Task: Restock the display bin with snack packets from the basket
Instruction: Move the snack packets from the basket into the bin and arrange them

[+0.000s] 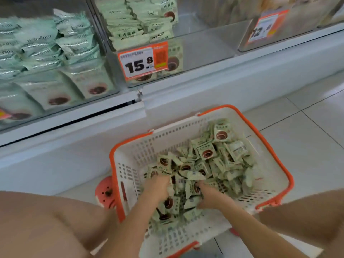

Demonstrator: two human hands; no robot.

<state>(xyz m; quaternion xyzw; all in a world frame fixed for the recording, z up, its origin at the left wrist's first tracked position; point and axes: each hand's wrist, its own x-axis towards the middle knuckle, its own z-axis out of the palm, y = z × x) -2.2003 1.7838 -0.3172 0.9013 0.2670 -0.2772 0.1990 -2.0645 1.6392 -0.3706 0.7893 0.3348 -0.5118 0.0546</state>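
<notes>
Digging into snack packets (208, 153) — both hands (186, 190) — inside the basket (130, 161).

A single wide-angle view is given from head height, angled forward and steeply down — the white perforated plastic basket with orange rim (275, 175) is seen close below, on the pale tiled floor (307, 127). Clear acrylic display bins (204, 53) (bowed by the lens) are faced across the top.

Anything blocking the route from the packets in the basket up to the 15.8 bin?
Only the bin's clear front panel, so packets must go in over it. Both hands, left and right, are already in the pile in the basket.
</notes>
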